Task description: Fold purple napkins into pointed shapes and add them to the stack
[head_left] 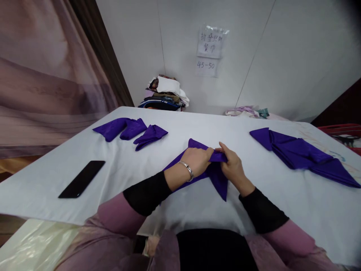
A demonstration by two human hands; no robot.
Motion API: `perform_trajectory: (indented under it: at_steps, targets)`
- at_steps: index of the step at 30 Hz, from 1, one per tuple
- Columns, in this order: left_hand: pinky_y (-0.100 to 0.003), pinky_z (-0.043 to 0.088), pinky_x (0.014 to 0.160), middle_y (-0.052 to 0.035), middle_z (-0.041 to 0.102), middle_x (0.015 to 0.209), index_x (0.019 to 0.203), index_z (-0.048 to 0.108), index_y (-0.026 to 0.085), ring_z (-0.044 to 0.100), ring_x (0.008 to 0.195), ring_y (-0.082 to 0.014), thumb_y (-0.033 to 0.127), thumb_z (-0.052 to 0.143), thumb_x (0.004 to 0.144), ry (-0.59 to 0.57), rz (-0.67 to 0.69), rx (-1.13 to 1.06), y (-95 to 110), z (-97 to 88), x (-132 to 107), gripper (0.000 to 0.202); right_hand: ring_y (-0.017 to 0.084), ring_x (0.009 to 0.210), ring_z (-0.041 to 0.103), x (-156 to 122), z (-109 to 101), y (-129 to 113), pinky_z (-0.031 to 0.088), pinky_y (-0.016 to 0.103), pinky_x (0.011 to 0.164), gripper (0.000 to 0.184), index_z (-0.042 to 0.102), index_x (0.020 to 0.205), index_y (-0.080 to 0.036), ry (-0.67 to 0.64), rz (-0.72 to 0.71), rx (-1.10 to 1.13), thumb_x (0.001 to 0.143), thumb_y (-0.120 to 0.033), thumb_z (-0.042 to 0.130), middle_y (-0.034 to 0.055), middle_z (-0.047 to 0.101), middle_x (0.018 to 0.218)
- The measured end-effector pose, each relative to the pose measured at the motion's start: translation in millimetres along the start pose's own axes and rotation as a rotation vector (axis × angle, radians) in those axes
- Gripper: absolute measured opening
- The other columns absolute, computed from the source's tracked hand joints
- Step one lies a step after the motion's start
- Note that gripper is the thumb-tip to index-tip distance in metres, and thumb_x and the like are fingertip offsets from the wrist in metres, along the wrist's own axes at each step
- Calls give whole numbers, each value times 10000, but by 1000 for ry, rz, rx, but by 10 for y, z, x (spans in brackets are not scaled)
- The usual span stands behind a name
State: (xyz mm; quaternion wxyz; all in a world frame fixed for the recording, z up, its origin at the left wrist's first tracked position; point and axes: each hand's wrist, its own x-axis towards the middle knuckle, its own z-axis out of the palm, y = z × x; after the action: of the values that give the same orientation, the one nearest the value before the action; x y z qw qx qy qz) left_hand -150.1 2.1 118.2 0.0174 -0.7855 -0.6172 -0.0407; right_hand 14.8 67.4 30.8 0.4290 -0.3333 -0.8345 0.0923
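Observation:
A purple cloth napkin (217,178) lies partly folded on the white tablecloth (141,169) in front of me. My left hand (197,160), with a silver bracelet on its wrist, rests closed on the napkin's upper fold. My right hand (232,165) pinches the same fold from the right side. The two hands nearly touch over the cloth. One pointed corner of the napkin hangs toward me, another points away.
Two folded purple napkins (131,131) sit at the far left. A stack of unfolded purple napkins (299,154) lies at the right. A black phone (81,178) rests near the left edge. Piled clothes (166,94) stand behind the table under paper notes (210,49) on the wall.

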Motion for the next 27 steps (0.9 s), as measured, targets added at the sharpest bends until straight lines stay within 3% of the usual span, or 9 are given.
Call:
perform_trajectory:
  at_steps: [2,5,10,12,15,18,22,27]
  targets:
    - [-325,458,629,-86,705,827,1015,593,189,664,764,-244,269,479,840,-62,-12,84,-136,-2,-9,224,218,940,647,27,-104,129,507,407,858,497,603,1151,-215,-11,31,-81,719,-53,417,46,706,992]
    - [-322,453,649,-94,696,845,877,638,192,658,816,-243,167,443,828,-71,-84,186,-393,-64,9,203,212,940,653,83,-249,263,521,365,833,414,670,1000,-209,-73,80,-187,712,-49,420,40,710,997]
    - [-325,446,648,-111,663,954,840,652,169,633,878,-255,144,430,810,141,-212,230,-771,-321,84,226,231,946,652,324,-497,415,512,367,828,382,676,1018,-207,-135,105,-311,746,-85,437,57,703,1025]
    - [-316,445,679,-95,656,983,865,649,176,617,904,-240,154,465,788,282,-276,140,-911,-413,115,201,232,937,653,456,-624,473,500,363,835,373,686,991,-194,-109,97,-303,745,-80,429,69,708,1001]
    - [-290,447,711,-44,673,900,897,637,188,607,825,-191,163,518,742,461,-354,-180,-1110,-473,156,197,211,865,658,636,-829,516,495,324,791,351,697,906,-199,-68,89,-216,717,-74,429,49,718,904]
    - [-266,438,674,-15,658,777,841,633,168,575,719,-157,211,548,733,553,-365,-450,-1245,-470,178,143,192,734,637,786,-1038,484,475,286,674,292,687,797,-198,0,137,-135,678,-92,442,24,694,753]
    - [-254,399,624,17,603,661,751,635,170,516,636,-134,341,600,723,548,-336,-515,-1282,-504,165,177,155,617,558,981,-1331,385,392,246,570,241,640,694,-181,110,184,-120,631,-101,421,-3,604,611]
    - [-236,378,589,26,579,612,706,647,174,499,624,-124,488,614,703,449,-170,-532,-1238,-657,100,317,116,549,458,1195,-1652,376,316,234,522,196,589,645,-164,67,238,-138,615,-117,401,-26,503,537]
